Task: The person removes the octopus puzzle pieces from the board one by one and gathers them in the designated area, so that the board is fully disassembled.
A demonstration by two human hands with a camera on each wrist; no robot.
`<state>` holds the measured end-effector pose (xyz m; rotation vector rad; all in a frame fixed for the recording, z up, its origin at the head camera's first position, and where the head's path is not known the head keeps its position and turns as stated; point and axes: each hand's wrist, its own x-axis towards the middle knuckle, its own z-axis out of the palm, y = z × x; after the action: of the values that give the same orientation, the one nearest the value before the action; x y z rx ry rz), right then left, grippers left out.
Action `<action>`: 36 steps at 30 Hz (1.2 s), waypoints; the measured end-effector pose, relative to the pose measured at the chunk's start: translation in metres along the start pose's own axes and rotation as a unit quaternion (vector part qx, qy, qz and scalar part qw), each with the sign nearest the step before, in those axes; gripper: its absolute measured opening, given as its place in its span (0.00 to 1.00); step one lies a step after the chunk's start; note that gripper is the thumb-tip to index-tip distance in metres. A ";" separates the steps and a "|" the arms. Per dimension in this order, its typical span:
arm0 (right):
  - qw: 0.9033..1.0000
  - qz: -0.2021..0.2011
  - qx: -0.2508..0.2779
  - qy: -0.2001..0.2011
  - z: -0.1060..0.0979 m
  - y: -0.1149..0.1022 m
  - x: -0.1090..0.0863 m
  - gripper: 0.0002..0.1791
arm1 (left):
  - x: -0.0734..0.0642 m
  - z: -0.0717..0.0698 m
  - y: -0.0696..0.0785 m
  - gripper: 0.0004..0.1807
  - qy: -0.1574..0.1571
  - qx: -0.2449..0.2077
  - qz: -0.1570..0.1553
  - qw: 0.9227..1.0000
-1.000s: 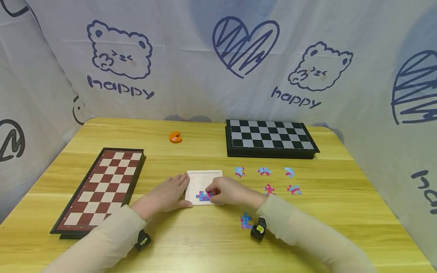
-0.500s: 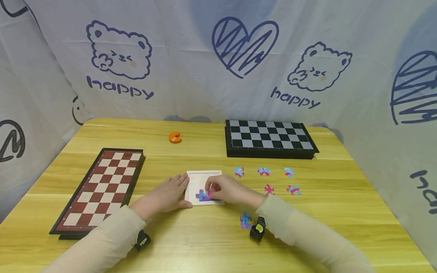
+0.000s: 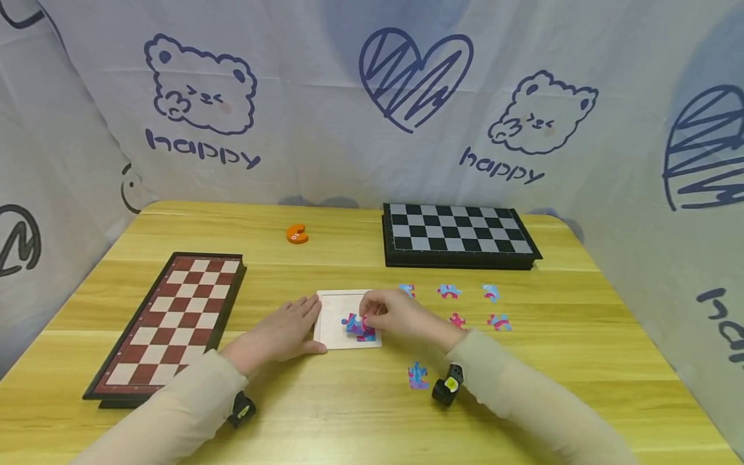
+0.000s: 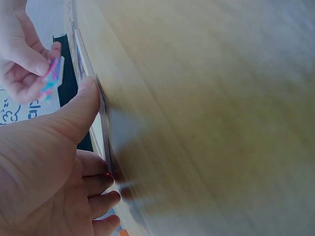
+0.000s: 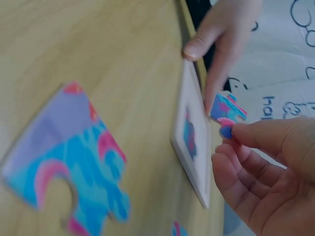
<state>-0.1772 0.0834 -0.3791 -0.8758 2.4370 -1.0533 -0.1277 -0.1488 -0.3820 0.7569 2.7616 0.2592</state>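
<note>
My left hand (image 3: pixel 287 330) rests along the left edge of a square white puzzle tray (image 3: pixel 332 309), fingers straight, thumb at its near corner. Between thumb and fingers my right hand (image 3: pixel 398 314) pinches a blue, purple and pink jigsaw piece (image 3: pixel 352 325). In the right wrist view this jigsaw piece (image 5: pixel 227 110) is raised and tilted above the tray. A second jigsaw piece (image 3: pixel 368 336) lies in the tray's near right corner, partly covered by the held one in the head view. Another loose jigsaw piece (image 3: pixel 418 376) lies on the table below the right forearm.
Several jigsaw pieces (image 3: pixel 449 291) lie spread out right of the tray. A black-and-white chessboard (image 3: pixel 462 232) stands at the back right, a red-and-white chessboard (image 3: pixel 180 316) at the left. An orange C-shaped piece (image 3: pixel 297 234) lies toward the back. Behind the table (image 3: pixel 325 413) hangs a printed cloth (image 3: pixel 314 110).
My right hand has lifted the jigsaw piece from the tray's lower part and turned it, uncovering the piece in the near right corner. The left hand has stayed in place.
</note>
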 end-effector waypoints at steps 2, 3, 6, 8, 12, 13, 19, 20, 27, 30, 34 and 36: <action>1.000 -0.013 -0.002 0.002 -0.007 0.002 -0.005 0.03 | 0.000 0.000 0.000 0.43 0.000 0.003 0.001 1.000; 1.000 -0.014 -0.003 0.002 -0.011 0.003 -0.008 0.04 | 0.000 0.000 0.000 0.43 0.000 0.004 0.002 1.000; 1.000 -0.018 -0.003 0.004 -0.021 0.008 -0.019 0.03 | -0.001 -0.001 0.001 0.43 0.000 0.005 0.003 1.000; 1.000 -0.016 0.009 0.002 -0.027 0.012 -0.027 0.03 | -0.002 -0.002 0.001 0.43 -0.001 0.003 0.002 1.000; 0.999 -0.010 0.033 0.001 -0.039 0.022 -0.044 0.02 | -0.003 -0.003 0.002 0.43 0.000 0.001 0.004 1.000; 0.999 -0.008 0.036 0.000 -0.042 0.024 -0.049 0.02 | -0.003 -0.003 0.002 0.43 0.000 0.001 0.004 1.000; 0.999 0.019 0.049 -0.007 -0.056 0.039 -0.077 0.02 | -0.003 -0.003 0.002 0.43 -0.002 0.006 0.005 1.000; 0.998 0.023 0.050 -0.009 -0.058 0.042 -0.081 0.02 | -0.002 -0.003 0.002 0.43 -0.003 0.006 0.004 1.000; 0.996 0.032 0.076 -0.046 -0.065 0.059 -0.106 0.02 | -0.002 -0.002 0.002 0.43 -0.002 0.002 0.003 1.000; 0.994 0.047 0.077 -0.058 -0.067 0.065 -0.115 0.02 | -0.001 -0.002 0.001 0.43 -0.002 0.002 0.002 1.000; 0.992 0.063 0.071 -0.082 -0.069 0.072 -0.124 0.03 | -0.001 -0.002 0.001 0.43 -0.002 0.002 0.004 1.000; 0.991 0.066 0.076 -0.090 -0.069 0.075 -0.127 0.03 | -0.002 -0.003 0.002 0.43 -0.003 0.003 0.006 1.000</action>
<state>-0.1484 0.2437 -0.3803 -0.7168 2.2008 -1.0469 -0.1263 -0.1484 -0.3788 0.7755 2.7548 0.2500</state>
